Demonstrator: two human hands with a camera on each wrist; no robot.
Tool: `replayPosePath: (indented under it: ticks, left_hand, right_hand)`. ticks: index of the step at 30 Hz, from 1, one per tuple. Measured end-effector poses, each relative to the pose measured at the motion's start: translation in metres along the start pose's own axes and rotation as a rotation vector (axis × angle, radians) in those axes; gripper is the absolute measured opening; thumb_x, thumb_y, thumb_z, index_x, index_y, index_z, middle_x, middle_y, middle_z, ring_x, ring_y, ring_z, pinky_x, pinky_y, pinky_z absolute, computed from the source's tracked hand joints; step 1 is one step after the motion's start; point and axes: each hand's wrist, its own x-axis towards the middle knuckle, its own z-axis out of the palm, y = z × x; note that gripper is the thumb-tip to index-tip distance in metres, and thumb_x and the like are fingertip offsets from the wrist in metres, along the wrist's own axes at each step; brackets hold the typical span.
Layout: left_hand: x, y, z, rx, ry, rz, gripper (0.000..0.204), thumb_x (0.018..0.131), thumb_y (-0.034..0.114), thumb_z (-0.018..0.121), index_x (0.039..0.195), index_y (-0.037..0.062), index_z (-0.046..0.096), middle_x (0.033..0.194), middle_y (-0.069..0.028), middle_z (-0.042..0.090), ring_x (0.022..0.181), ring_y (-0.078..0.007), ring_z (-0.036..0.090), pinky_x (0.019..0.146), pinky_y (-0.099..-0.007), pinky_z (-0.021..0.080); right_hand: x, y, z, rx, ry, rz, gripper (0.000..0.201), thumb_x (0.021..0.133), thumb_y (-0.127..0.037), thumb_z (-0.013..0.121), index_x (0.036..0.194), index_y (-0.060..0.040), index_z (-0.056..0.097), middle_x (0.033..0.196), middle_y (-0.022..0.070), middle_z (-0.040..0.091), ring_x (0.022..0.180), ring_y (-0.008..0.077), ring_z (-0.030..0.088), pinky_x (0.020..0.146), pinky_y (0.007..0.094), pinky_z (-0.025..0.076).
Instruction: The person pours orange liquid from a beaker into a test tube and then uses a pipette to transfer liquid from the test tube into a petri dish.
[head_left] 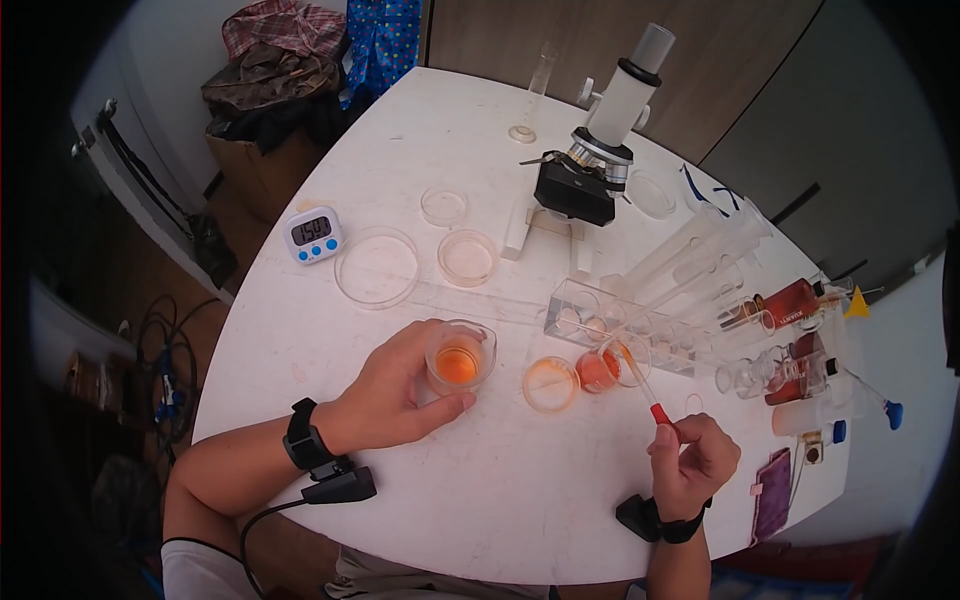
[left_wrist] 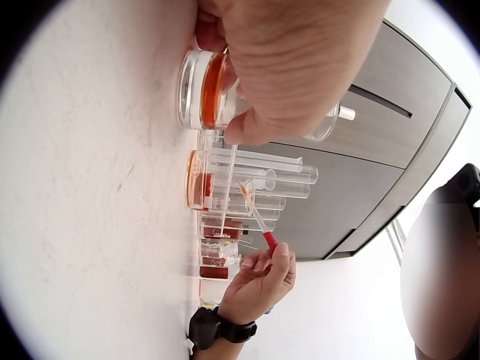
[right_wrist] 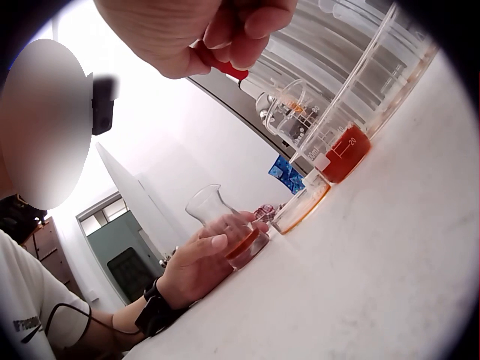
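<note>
My left hand (head_left: 415, 380) grips a small glass flask (head_left: 459, 357) holding orange liquid, which stands on the white table (head_left: 500, 500). My right hand (head_left: 675, 438) pinches the red bulb of a glass pipette (head_left: 645, 392). The pipette's tip reaches into a small beaker (head_left: 600, 368) of orange-red liquid. A petri dish (head_left: 550, 384) with orange liquid lies between flask and beaker. The left wrist view shows the left hand (left_wrist: 292, 75) around the flask (left_wrist: 204, 90). In the right wrist view the right hand (right_wrist: 206, 34) holds the bulb above the beaker (right_wrist: 341, 154).
A clear rack of test tubes (head_left: 640, 310) stands behind the beaker, with bottles (head_left: 790, 302) to its right. A microscope (head_left: 598, 150), a graduated cylinder (head_left: 533, 95), three empty petri dishes (head_left: 377, 266) and a digital timer (head_left: 313, 235) sit farther back.
</note>
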Motion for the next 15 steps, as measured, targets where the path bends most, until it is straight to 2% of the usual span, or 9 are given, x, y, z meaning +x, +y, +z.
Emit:
replayPosePath:
  ticks: [10, 15]
  left_hand:
    - [0.0005, 0.0026, -0.0003, -0.001, -0.01, -0.016, 0.052, 0.088, 0.013, 0.079, 0.135, 0.0057, 0.058, 0.132, -0.0144, 0.065, 0.123, -0.0306, 0.062, 0.107, -0.0401, 0.047]
    - [0.0008, 0.002, -0.0007, -0.007, -0.013, -0.012, 0.051, 0.088, 0.013, 0.079, 0.135, 0.0058, 0.058, 0.133, -0.0145, 0.065, 0.123, -0.0309, 0.061, 0.107, -0.0405, 0.047]
  right_hand:
    - [-0.0029, -0.0009, -0.0016, -0.062, -0.008, 0.016, 0.016, 0.079, 0.006, 0.075, 0.073, -0.0006, 0.062, 0.057, 0.0059, 0.058, 0.046, 0.0144, 0.054, 0.047, 0.0265, 0.038]
    - [-0.0068, 0.0025, -0.0015, -0.062, 0.042, -0.02, 0.016, 0.078, 0.005, 0.075, 0.072, -0.0005, 0.061, 0.057, 0.0063, 0.058, 0.045, 0.0166, 0.053, 0.047, 0.0277, 0.037]
